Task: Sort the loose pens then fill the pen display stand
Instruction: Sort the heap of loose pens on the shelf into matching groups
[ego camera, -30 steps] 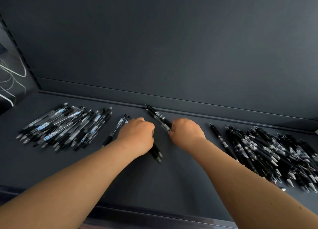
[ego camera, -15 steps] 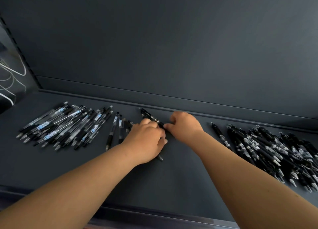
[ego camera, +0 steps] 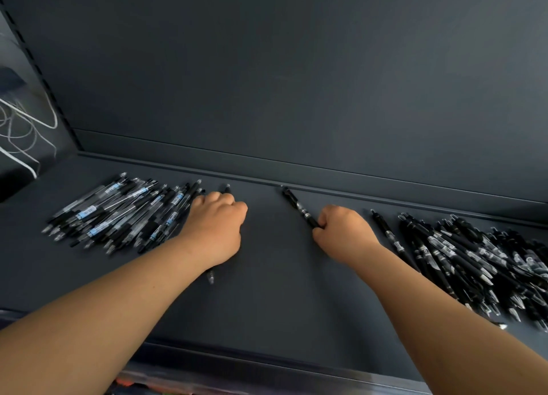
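Observation:
Two heaps of pens lie on a dark grey shelf [ego camera: 275, 291]. The left heap [ego camera: 124, 213] holds clear-barrelled pens with blue labels; the right heap [ego camera: 480, 258] holds black pens. My left hand [ego camera: 215, 225] lies knuckles up at the right edge of the left heap, fingers curled round a pen whose ends [ego camera: 211, 276] stick out in front of and behind the fist. My right hand [ego camera: 344, 231] grips the near end of a black pen [ego camera: 298, 206] that points away toward the back wall. No display stand is in view.
The shelf's back wall [ego camera: 296, 83] rises just behind the pens, with a low ledge along its foot. White cables [ego camera: 23, 127] hang at the far left. A raised lip [ego camera: 267, 362] runs along the shelf's front edge. One black pen [ego camera: 387, 231] lies apart beside the right heap.
My hands, which met at the middle over a small bunch of pens, have parted: the left went left to the blue-labelled heap, the right went right with a black pen.

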`<state>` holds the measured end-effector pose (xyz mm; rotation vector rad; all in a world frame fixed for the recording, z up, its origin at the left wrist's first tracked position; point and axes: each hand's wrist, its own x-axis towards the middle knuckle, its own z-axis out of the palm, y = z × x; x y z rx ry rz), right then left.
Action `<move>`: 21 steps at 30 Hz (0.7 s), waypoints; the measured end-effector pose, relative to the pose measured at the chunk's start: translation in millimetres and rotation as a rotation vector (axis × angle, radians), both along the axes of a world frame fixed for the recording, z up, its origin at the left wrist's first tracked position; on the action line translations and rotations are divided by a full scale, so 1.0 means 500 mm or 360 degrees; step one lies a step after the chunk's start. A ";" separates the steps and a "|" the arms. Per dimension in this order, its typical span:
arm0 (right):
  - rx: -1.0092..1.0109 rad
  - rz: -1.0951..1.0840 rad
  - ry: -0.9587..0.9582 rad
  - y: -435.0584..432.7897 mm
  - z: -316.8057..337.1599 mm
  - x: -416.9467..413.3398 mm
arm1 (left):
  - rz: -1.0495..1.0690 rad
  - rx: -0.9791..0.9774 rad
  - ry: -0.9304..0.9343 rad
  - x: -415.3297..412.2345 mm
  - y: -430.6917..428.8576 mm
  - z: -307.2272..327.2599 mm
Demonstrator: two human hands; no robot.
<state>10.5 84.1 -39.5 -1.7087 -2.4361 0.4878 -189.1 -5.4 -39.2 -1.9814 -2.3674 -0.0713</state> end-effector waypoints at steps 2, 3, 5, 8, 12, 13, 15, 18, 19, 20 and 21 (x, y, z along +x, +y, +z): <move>0.0020 -0.0031 -0.0008 -0.006 -0.005 0.012 | 0.0031 -0.0020 0.0092 -0.013 -0.004 0.002; 0.0032 -0.0042 -0.0012 -0.009 -0.006 0.017 | 0.0040 -0.0034 0.0133 -0.017 -0.007 0.004; 0.0060 -0.0070 -0.0019 -0.014 -0.005 0.028 | 0.0055 -0.0043 0.0159 -0.021 -0.010 0.006; 0.0076 -0.0098 -0.0032 -0.022 -0.004 0.040 | 0.0049 -0.0023 0.0083 -0.007 -0.007 0.008; 0.0105 -0.0077 -0.0018 -0.042 0.001 0.055 | -0.0146 0.0071 -0.0101 0.057 0.007 0.014; 0.0124 -0.0074 -0.0024 -0.047 0.004 0.061 | -0.0200 0.0086 -0.0133 0.076 0.009 0.017; 0.0154 -0.0089 -0.0064 -0.055 0.009 0.079 | -0.0297 0.0109 -0.0165 0.111 0.015 0.021; 0.0173 -0.0181 -0.0162 -0.062 0.017 0.121 | -0.0392 0.0105 -0.0211 0.157 0.029 0.029; 0.0176 -0.0235 -0.0196 -0.063 0.020 0.138 | -0.0415 0.0093 -0.0231 0.172 0.033 0.031; 0.0180 -0.0287 -0.0224 -0.064 0.023 0.156 | -0.0439 0.0081 -0.0245 0.188 0.038 0.034; 0.0184 -0.0331 -0.0243 -0.064 0.024 0.173 | -0.0462 0.0069 -0.0258 0.203 0.042 0.036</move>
